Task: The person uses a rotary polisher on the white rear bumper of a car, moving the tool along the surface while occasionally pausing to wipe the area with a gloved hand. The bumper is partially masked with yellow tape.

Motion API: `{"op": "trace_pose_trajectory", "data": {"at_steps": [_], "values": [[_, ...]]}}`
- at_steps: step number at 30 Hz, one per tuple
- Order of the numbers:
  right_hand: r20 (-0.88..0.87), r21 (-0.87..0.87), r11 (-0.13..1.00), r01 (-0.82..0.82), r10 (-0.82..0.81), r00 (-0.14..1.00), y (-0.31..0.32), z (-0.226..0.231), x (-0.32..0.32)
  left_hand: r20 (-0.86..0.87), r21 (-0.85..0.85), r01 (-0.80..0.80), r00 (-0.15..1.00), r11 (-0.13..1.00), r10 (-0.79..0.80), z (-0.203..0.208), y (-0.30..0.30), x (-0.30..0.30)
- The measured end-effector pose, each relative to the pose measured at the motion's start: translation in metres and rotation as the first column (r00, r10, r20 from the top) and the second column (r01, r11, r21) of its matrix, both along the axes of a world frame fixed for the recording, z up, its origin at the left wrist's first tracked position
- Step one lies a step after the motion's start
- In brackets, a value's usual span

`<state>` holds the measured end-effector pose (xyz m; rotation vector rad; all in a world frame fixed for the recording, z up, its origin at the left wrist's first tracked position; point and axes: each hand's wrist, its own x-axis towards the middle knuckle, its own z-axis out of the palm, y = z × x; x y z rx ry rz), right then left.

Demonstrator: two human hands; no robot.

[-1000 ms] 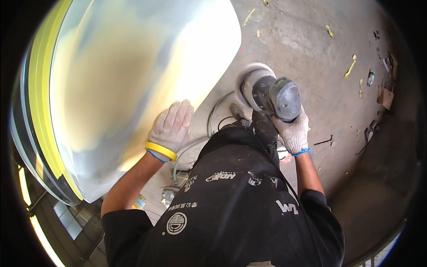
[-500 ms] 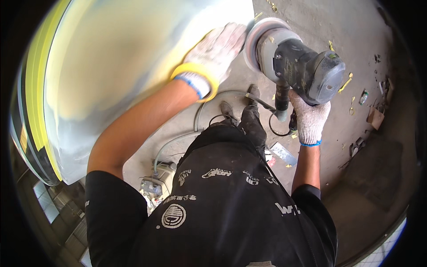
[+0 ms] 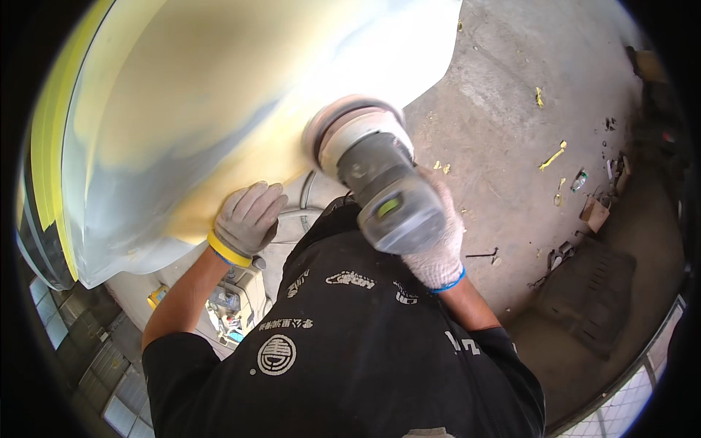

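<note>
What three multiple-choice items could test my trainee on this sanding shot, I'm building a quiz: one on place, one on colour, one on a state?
1. Where does the left hand rest?
A. on the panel's lower edge
B. on the floor
C. on the sander

2. What colour is that glove's cuff?
A. red
B. yellow
C. green

3. How is the sander held?
A. lying on the floor
B. hanging by its hose
C. gripped by the right hand, pad toward the panel

Answers: 1 A, fingers lie on the edge; 2 B, yellow band at the wrist; 3 C, glove wraps its body.

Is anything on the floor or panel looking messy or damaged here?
Yes. Yellow scraps lie scattered on the concrete floor, and the body panel has patchy yellow and grey areas near the sander.
</note>
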<state>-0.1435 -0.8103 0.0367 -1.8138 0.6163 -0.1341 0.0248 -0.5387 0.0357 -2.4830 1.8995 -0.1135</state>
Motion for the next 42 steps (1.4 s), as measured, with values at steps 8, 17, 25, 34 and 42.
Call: {"op": "trace_pose_trajectory", "data": {"at_steps": [8,17,25,34,42], "values": [[-0.029,-0.132,0.991,0.031,-0.035,0.999,-0.028,-0.003,0.009,-0.018,-0.081,-0.023,1.0,0.996,0.021,-0.008,0.005,-0.006],[-0.046,0.087,0.908,0.409,-0.407,0.912,-0.116,-0.004,0.038,0.021,-0.105,0.001,1.0,0.995,0.002,-0.011,0.01,-0.006],[0.064,0.05,0.943,0.329,-0.331,0.941,-0.054,-0.005,0.023,-0.003,-0.118,-0.008,1.0,0.993,0.007,-0.011,0.009,-0.006],[-0.008,0.013,0.995,-0.097,0.097,0.995,0.04,0.021,0.013,-0.352,-0.103,0.118,0.924,0.988,-0.147,-0.013,0.019,-0.003],[0.031,0.018,0.999,-0.046,0.045,0.998,0.055,0.017,0.015,-0.576,-0.095,-0.091,0.817,0.991,0.02,-0.026,0.039,-0.028]]}}
